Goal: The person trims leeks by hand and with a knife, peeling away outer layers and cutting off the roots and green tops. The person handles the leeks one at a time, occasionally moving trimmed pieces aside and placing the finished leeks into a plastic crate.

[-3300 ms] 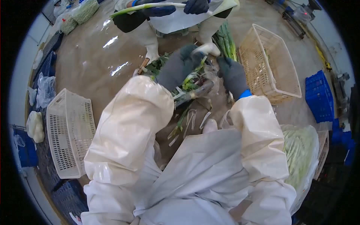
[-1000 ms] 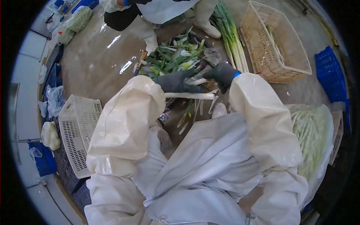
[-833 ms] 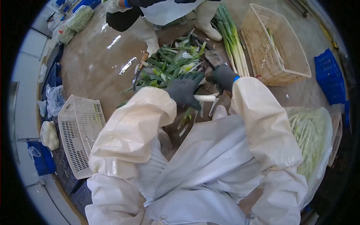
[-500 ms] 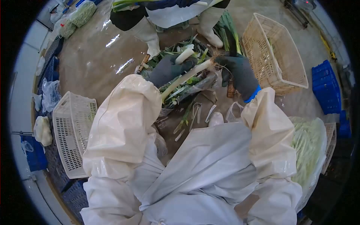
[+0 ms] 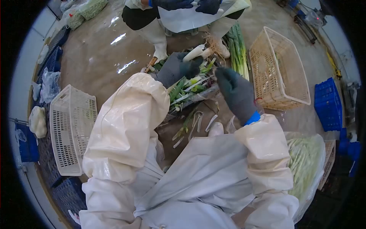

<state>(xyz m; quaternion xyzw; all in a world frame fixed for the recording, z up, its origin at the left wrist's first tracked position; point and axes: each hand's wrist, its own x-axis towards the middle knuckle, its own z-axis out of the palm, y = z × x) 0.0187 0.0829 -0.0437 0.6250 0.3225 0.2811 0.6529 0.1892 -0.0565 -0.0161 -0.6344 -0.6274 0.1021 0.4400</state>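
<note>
My left hand (image 5: 177, 70), in a dark grey-green glove, is closed around a leek (image 5: 195, 52) whose white end sticks out past the fingers. Just beyond that end lies a leek root tuft (image 5: 216, 45). Below both is a heap of cut green leaves and pale trimmings (image 5: 190, 91) on dark plastic. My right hand (image 5: 234, 89), gloved alike with a blue cuff, hovers at the heap's right edge. Its fingers are drawn together toward the heap, and I cannot tell what is in them. A wooden handle (image 5: 151, 64) shows left of my left hand.
Opposite sits a person with blue-gloved hands (image 5: 207, 5) and white boots. A leek bundle (image 5: 237, 49) lies beside a beige crate (image 5: 282, 72). To the left stands a white crate (image 5: 72, 129); at right are a bag of pale stalks (image 5: 307, 164) and a blue crate (image 5: 328, 105).
The long rooted leek no longer stretches between my hands. My right hand has moved down and left, away from the roots. The other person's hands show more, and the view has shifted slightly.
</note>
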